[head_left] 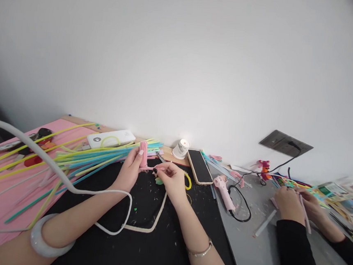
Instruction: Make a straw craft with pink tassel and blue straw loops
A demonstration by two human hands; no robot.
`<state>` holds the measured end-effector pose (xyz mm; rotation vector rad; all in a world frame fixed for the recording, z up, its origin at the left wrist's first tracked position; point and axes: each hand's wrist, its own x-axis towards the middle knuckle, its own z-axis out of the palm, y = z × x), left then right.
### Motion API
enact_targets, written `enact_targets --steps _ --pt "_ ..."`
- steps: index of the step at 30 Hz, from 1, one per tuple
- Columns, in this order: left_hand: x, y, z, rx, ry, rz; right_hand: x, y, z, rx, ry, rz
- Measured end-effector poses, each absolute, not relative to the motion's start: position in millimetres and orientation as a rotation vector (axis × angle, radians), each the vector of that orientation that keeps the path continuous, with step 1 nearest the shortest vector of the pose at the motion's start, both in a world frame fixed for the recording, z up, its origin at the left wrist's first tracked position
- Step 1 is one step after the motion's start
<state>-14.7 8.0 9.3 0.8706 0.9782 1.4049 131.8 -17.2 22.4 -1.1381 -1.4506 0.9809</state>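
Observation:
My left hand [130, 170] is closed round a pink rolled piece [143, 154] made of fuzzy craft stems, holding it upright over the black mat [142, 245]. My right hand [170, 180] pinches a thin pink stem [151, 169] that runs across to the base of the roll. A yellow stem loop [188, 182] lies just behind my right hand. A white bangle sits on my left wrist and a thin bracelet on my right.
A fan of long blue, green and yellow stems [78, 157] lies left on the pink cloth [0, 199]. A white power bank [111, 138], tape roll [181, 148], phone [200, 166] and pink glue gun [224, 191] lie behind. Another person's hands [294, 202] work at right. A white cable [38, 157] crosses my left arm.

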Motion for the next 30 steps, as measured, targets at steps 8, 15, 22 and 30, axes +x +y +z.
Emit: enact_targets --steps 8,15,22,30 --pt "-11 11 5 0.841 0.943 1.436 146 -17 17 -1.122 -1.058 1.017" --pt "-7 6 8 0.806 0.819 1.258 150 -15 15 -1.225 -1.239 0.81" --pt "-7 4 9 0.92 0.762 1.206 150 -15 14 -1.269 -1.43 0.763" --pt "-8 7 6 1.129 0.772 1.278 154 -11 9 -1.286 -1.516 0.694"
